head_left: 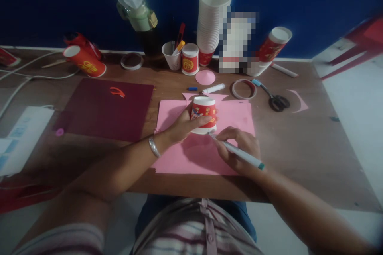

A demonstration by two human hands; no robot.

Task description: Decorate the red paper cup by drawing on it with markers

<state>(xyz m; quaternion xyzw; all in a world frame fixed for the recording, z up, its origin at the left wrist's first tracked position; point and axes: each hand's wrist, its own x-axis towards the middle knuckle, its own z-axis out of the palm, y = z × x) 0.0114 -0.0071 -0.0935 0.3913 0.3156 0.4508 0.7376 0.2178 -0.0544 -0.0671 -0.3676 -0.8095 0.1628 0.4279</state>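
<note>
My left hand is wrapped around a red paper cup with white edges and gold print, held over a pink paper sheet. In my right hand is a white marker with a green end. Its tip points at the cup's lower white edge; whether it touches I cannot tell. Beyond the cup lie a white marker and a small blue cap. A pink paper cone stands behind them.
A tape roll and black-handled scissors lie to the right. Along the wall stand a tall stack of paper cups, a cup of pens and a bottle. Dark red paper and white cables are on the left.
</note>
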